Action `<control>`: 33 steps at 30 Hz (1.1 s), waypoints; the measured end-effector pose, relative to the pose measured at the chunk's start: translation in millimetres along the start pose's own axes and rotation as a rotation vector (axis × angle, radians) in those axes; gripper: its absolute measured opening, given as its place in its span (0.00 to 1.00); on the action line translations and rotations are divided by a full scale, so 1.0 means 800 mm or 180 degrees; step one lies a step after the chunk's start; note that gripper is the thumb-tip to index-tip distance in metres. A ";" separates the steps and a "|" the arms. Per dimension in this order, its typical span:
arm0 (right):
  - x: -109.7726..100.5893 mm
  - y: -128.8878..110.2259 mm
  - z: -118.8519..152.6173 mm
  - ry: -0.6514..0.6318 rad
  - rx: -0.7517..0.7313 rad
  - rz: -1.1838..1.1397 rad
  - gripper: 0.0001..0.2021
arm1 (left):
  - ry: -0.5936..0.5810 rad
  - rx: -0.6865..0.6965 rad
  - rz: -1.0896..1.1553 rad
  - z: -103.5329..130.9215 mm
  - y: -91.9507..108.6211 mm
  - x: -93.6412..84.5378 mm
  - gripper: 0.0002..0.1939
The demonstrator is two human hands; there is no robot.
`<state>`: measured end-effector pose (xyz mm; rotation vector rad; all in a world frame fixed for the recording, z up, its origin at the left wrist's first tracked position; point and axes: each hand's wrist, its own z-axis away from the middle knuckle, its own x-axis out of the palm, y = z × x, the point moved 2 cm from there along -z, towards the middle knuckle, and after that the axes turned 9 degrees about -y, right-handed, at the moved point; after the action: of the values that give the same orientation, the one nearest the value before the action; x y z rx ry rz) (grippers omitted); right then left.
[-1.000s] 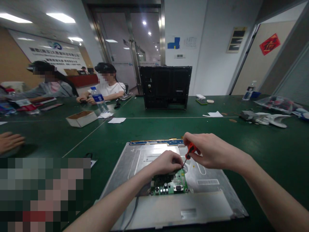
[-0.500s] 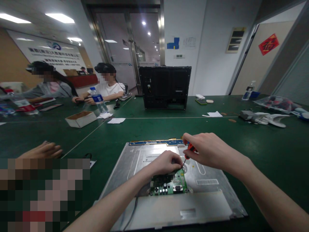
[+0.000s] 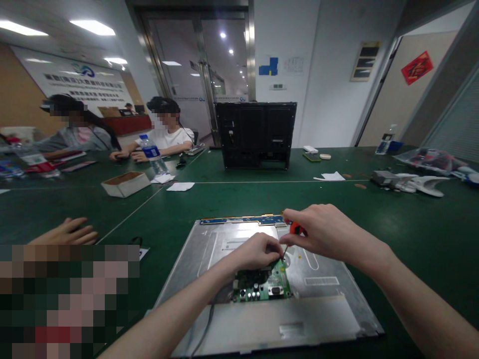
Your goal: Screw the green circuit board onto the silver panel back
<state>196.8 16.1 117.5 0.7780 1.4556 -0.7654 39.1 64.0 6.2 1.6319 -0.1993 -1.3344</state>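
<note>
A screwdriver with a red and black handle is gripped in my right hand. It leans over the top right corner of a green circuit board, its thin shaft reaching down to that corner. Beside the tip, my left hand has thumb and fingers pinched together; what lies between them is too small to make out. The board sits on the metal back of a flat display panel, lying flat on the table. My left hand covers the board's upper left part. A dark cable runs from beneath my left forearm.
Beyond the panel stands a black monitor casing. A small open box, a water bottle and paper scraps lie to the left. Another person's hand rests at the near left. Grey-white parts lie at right.
My right hand and the screwdriver have shifted very slightly; my left hand stays in place. The nearby person's fingers at left have spread out a little.
</note>
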 end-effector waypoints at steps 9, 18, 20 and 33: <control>-0.002 -0.003 0.003 -0.0073 -0.0365 -0.0380 0.08 | -0.0101 -0.0047 -0.0097 -0.002 -0.001 -0.001 0.13; -0.002 -0.003 -0.001 -0.0107 -0.0298 -0.0124 0.07 | -0.0054 -0.0051 -0.0007 0.000 0.000 -0.002 0.12; -0.002 -0.003 0.000 -0.0093 -0.0332 -0.0166 0.05 | -0.0045 -0.0035 -0.0020 0.000 0.001 -0.002 0.12; -0.001 -0.002 -0.001 -0.0075 -0.0235 -0.0099 0.06 | -0.0070 -0.0030 0.0035 0.000 0.002 -0.003 0.11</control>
<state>195.4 15.7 118.5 0.6896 1.4695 -0.7379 39.1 64.6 9.0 1.6067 -0.2146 -1.3436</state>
